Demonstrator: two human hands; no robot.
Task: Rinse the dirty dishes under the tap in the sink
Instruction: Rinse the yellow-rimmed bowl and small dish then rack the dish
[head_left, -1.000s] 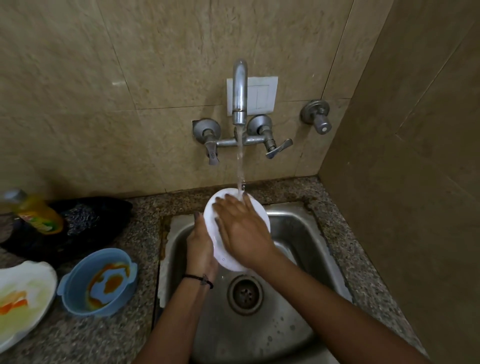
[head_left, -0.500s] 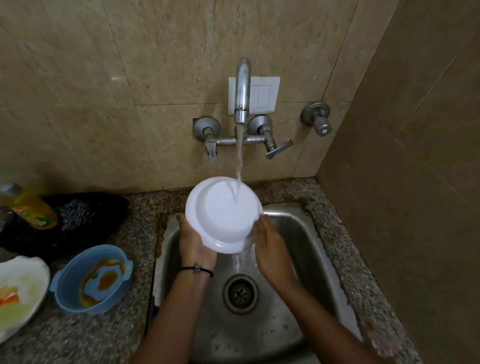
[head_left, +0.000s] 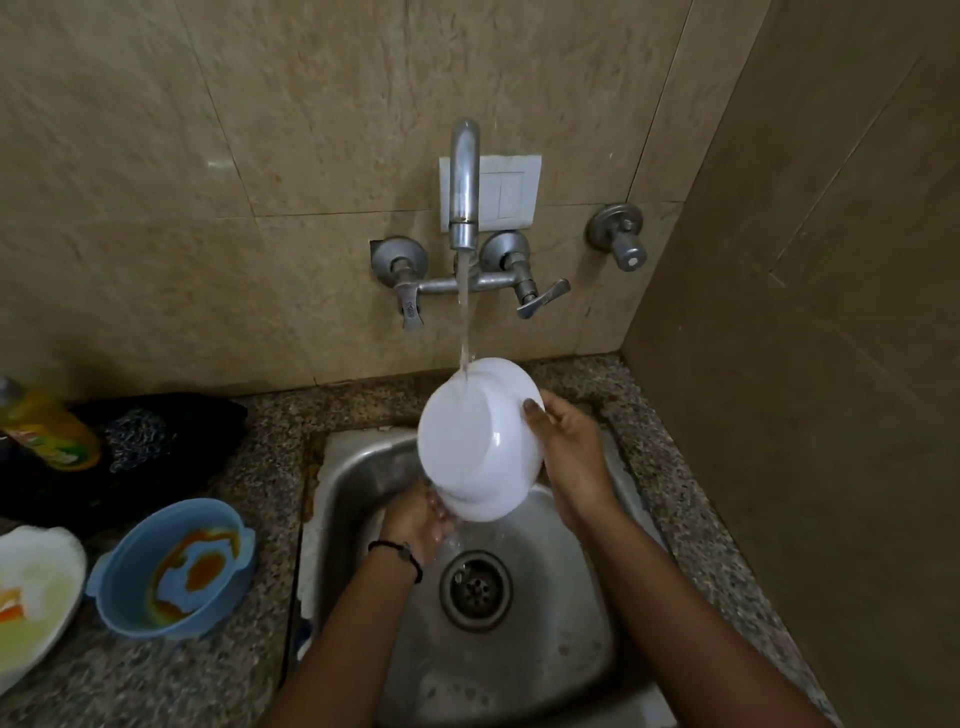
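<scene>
A white bowl (head_left: 470, 441) is tilted on its side over the steel sink (head_left: 363, 467), its underside toward me. Water from the tap (head_left: 464, 182) runs onto its upper edge. My right hand (head_left: 569, 454) grips the bowl's right rim, thumb on the outside. Under the bowl's lower edge is my left hand (head_left: 418, 519), holding it from below with water running over the fingers, which are partly hidden by the bowl. A dirty blue bowl (head_left: 174, 566) with orange sauce and a stained white plate (head_left: 31, 597) sit on the counter to the left.
A yellow dish-soap bottle (head_left: 44, 426) and a dark scrubber on a black cloth (head_left: 140, 441) lie at the back left of the granite counter (head_left: 249, 649). The sink drain (head_left: 475, 590) is below the hands. A tiled wall closes in at the right.
The bowl has turned from facing me with both hands at its sides to tilted on edge. My right hand rose to the right rim and my left hand dropped beneath it.
</scene>
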